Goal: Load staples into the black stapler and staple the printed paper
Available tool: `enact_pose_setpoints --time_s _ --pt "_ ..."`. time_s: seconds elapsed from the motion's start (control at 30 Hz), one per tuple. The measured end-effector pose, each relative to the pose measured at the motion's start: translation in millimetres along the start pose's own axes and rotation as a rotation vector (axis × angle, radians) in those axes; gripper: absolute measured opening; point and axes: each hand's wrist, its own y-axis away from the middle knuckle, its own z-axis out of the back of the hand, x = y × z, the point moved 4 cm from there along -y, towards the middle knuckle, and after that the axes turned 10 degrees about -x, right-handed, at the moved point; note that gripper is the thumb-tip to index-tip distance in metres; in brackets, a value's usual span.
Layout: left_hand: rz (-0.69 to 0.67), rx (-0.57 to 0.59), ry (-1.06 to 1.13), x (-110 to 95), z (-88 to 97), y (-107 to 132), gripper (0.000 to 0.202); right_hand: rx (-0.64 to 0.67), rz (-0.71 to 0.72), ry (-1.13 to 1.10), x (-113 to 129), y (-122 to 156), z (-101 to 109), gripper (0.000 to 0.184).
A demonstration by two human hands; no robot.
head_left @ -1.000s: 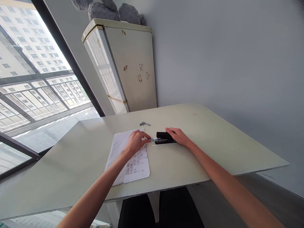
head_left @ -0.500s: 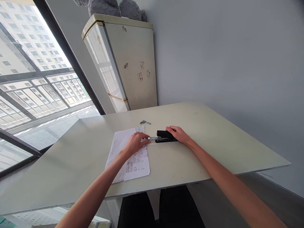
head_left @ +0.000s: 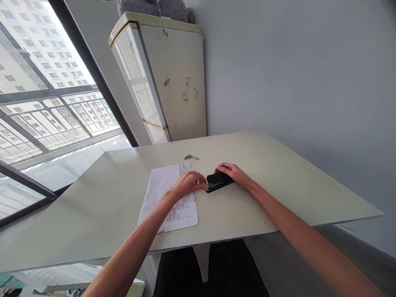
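Observation:
A black stapler (head_left: 220, 181) lies on the pale table, its front end pointing left and a little toward me. My right hand (head_left: 232, 173) is wrapped round the back of it. At the front end, the fingers of my left hand (head_left: 191, 182) pinch close to the stapler's metal part; the metal tray that stuck out there is now mostly inside or hidden by my fingertips. Under my left wrist lie printed sheets of paper (head_left: 179, 218). Beyond the papers is a small heap of staple strips (head_left: 191, 157).
The pale table (head_left: 278, 194) has its front edge by my legs. Behind it stand a white fridge (head_left: 177, 62) with grey plush (head_left: 145, 7) on top and a grey wall (head_left: 278, 74). A large window (head_left: 46, 103) is on the left.
My left hand has moved right, pushing the stapler's protruding metal tray inward. The stapler has turned slightly, its front end nearer me. My right hand keeps its hold.

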Motion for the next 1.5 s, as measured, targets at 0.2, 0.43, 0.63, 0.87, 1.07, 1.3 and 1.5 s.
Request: enact_pose_setpoints --time_s 0.2,0.43,0.63,0.87,1.07,1.3,1.5 --pt "0.025 -0.031 -0.008 -2 -11.7 -3 0.059 0.019 -0.022 -0.016 -4 -1 3 0.042" --pt "0.051 -0.047 -0.071 0 -13.4 -2 0.06 0.052 -0.049 0.014 -7 3 1 0.04" --pt "0.055 -0.081 -0.16 -14 -1.1 9 0.047 0.023 -0.005 0.053 1 10 -1 0.04" --pt "0.171 -0.165 -0.253 -34 31.3 118 0.047 0.002 0.043 0.122 2 14 -4 0.042" --pt "0.124 -0.084 -0.363 -53 25.1 192 0.084 -0.006 0.067 0.188 5 25 -14 0.046" --pt "0.079 -0.123 -0.363 -79 10.3 207 0.062 0.034 0.037 0.33 18 35 -18 0.052" --pt "0.13 -0.223 -0.233 -86 10.6 212 0.053 0.012 -0.038 0.514 29 13 -27 0.064"
